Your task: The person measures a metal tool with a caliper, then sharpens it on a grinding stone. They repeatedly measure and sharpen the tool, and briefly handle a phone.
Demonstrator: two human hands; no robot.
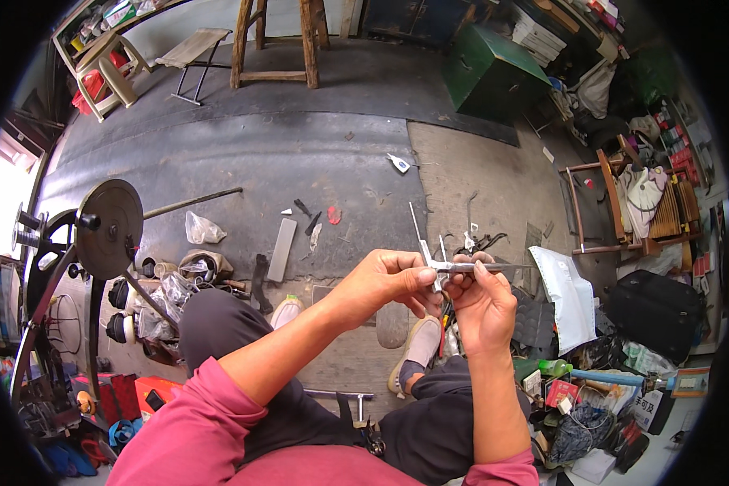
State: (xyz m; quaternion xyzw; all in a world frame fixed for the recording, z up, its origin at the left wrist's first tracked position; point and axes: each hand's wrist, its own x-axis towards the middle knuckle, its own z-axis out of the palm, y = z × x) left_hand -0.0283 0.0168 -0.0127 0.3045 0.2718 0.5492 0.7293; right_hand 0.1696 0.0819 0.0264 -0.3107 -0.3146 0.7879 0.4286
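In front of me, both hands hold what looks like a metal caliper [437, 264], with thin prongs pointing away from me. My left hand [393, 283] is closed, pinching its left end between thumb and fingers. My right hand [484, 304] is closed around a slim grey bar that runs right from the prongs and tapers to a dark tip. Whether this bar is part of the caliper or a separate piece, I cannot tell. Below the hands are my shoes [419, 350] and a metal bar with a crosspiece [340, 395] between my legs.
At left stands a black metal machine with a round wheel [110, 230]. A flat grey bar [282, 249], a white bottle [398, 163] and scraps lie on the floor. Right are a white bag [565, 298], a black case [654, 308] and clutter; a green cabinet [494, 71] stands behind.
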